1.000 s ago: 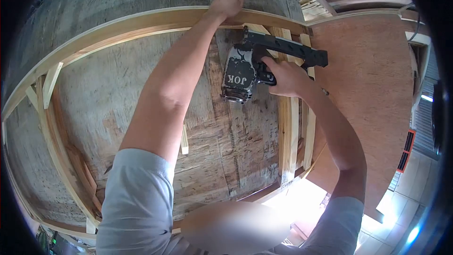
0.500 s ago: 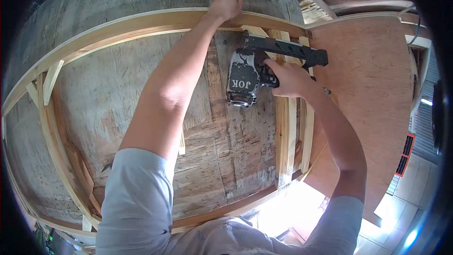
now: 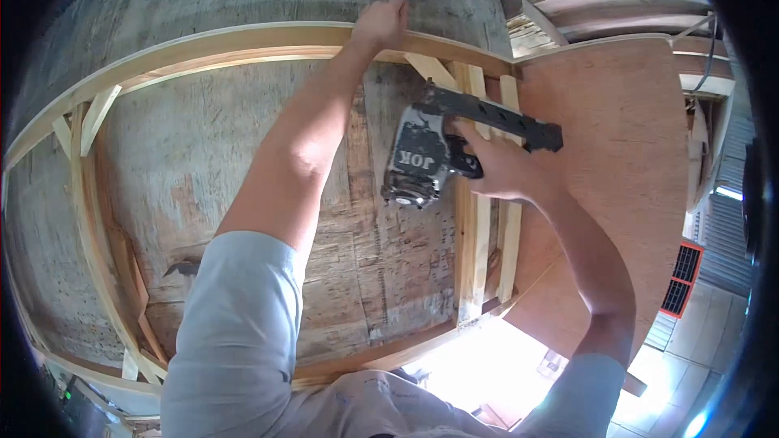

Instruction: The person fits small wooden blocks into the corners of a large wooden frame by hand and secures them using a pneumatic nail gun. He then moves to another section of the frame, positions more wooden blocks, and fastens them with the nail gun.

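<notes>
My right hand grips the handle of a worn grey and black nail gun marked JOK. Its black magazine runs off to the right. The gun's nose rests against the plywood panel, just below the top rail of a wooden frame. My left hand is stretched up and pressed on that top rail, with the fingers curled over its edge. Two upright battens run down under my right hand.
A reddish plywood sheet stands to the right of the frame. The frame's curved left and bottom rails border the panel. Bright floor shows below, and an orange grille at the far right.
The nail gun and my right hand have come down a little from the top rail and tilted. My left hand stays on the rail. The view has shifted slightly.
</notes>
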### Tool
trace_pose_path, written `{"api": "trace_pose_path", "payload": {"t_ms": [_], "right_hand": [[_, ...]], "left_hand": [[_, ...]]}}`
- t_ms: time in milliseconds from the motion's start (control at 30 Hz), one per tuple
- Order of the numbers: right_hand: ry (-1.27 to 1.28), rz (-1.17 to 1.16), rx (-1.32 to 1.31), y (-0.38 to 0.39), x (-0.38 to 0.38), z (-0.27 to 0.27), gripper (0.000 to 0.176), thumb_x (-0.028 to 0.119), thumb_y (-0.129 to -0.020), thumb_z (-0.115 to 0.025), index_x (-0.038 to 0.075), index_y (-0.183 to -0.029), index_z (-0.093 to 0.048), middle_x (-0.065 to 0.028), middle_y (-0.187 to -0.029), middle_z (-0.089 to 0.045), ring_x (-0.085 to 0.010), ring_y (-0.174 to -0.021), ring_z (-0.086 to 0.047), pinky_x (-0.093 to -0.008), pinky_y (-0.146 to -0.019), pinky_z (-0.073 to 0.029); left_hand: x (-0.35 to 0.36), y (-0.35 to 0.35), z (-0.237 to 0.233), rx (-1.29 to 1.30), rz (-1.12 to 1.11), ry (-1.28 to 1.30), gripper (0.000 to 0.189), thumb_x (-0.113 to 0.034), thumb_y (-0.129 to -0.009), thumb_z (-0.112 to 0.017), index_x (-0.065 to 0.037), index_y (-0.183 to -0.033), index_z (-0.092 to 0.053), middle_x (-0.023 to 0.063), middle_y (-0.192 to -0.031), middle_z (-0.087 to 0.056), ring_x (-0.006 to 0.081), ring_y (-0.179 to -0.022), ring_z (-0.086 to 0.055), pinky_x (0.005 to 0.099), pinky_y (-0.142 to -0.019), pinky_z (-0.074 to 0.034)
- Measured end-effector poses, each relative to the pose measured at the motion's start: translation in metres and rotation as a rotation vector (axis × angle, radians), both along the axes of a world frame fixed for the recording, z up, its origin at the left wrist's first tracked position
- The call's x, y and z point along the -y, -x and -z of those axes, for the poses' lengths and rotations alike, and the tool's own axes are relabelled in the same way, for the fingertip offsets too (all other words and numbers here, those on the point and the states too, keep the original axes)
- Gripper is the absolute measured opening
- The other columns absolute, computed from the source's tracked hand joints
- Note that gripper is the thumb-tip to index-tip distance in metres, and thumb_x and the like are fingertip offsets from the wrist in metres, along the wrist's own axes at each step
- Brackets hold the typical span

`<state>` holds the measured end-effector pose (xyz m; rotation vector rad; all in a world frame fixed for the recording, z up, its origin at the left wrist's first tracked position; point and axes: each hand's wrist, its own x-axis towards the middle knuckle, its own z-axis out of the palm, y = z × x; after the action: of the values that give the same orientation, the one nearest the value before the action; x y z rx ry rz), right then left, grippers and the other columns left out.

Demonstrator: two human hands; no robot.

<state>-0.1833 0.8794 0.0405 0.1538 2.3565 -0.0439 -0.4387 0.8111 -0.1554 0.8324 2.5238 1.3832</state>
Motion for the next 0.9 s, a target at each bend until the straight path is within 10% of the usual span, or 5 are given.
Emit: {"api": "trace_pose_path", "payload": {"t_ms": [167, 233, 300, 433, 900], "right_hand": [[0.17, 0.076, -0.412, -0.04, -0.052, -0.059, 0.059, 0.015, -0.078, -0.066, 0.007, -0.133, -0.046, -0.0188, -0.099, -0.066, -0.0306, -0.089, -0.065, -0.0382, -0.08, -0.049], [0.063, 0.127, -0.415, -0.024, -0.073, -0.078, 0.041, 0.02, -0.08, -0.068, 0.005, -0.116, -0.056, -0.0134, -0.08, -0.066, -0.0227, -0.067, -0.064, -0.0347, -0.062, -0.049], [-0.023, 0.251, -0.28, 0.004, -0.074, -0.108, 0.031, 0.025, -0.079, -0.071, -0.001, -0.092, -0.063, -0.011, -0.063, -0.063, -0.0194, -0.051, -0.06, -0.0339, -0.051, -0.048], [0.157, 0.25, -0.038, 0.05, -0.104, -0.091, 0.05, 0.041, -0.082, -0.068, -0.001, -0.056, -0.058, -0.0088, -0.044, -0.053, -0.0186, -0.037, -0.054, -0.0337, -0.04, -0.046], [0.065, 0.009, 0.031, 0.099, -0.071, -0.043, 0.037, 0.028, -0.081, -0.071, -0.002, -0.068, -0.055, -0.0069, -0.052, -0.051, -0.0172, -0.039, -0.051, -0.0337, -0.037, -0.042]], "left_hand": [[0.05, -0.089, 0.011, -0.607, -0.035, 0.28, 0.058, -0.041, -0.096, -0.043, -0.003, -0.139, -0.039, 0.0148, -0.146, -0.037, 0.0298, -0.141, -0.026, 0.0455, -0.111, -0.027], [0.089, -0.143, 0.013, -0.511, -0.03, 0.461, 0.064, -0.046, -0.096, -0.041, -0.005, -0.144, -0.032, 0.0149, -0.153, -0.027, 0.0291, -0.144, -0.018, 0.0483, -0.115, -0.02], [0.121, -0.197, 0.016, 0.202, 0.043, 0.643, 0.071, -0.051, -0.096, -0.041, -0.006, -0.148, -0.025, 0.0148, -0.156, -0.017, 0.0293, -0.145, -0.013, 0.0502, -0.117, -0.011], [0.145, -0.319, 0.06, -0.14, 0.05, 0.659, 0.074, -0.052, -0.094, -0.041, -0.006, -0.149, -0.021, 0.0148, -0.157, -0.016, 0.0314, -0.146, -0.01, 0.0504, -0.118, -0.008], [0.148, -0.339, 0.076, -0.185, -0.129, 0.358, 0.055, -0.041, -0.091, -0.051, -0.009, -0.136, -0.047, 0.0138, -0.152, -0.03, 0.0303, -0.144, -0.019, 0.0515, -0.116, -0.014]]}}
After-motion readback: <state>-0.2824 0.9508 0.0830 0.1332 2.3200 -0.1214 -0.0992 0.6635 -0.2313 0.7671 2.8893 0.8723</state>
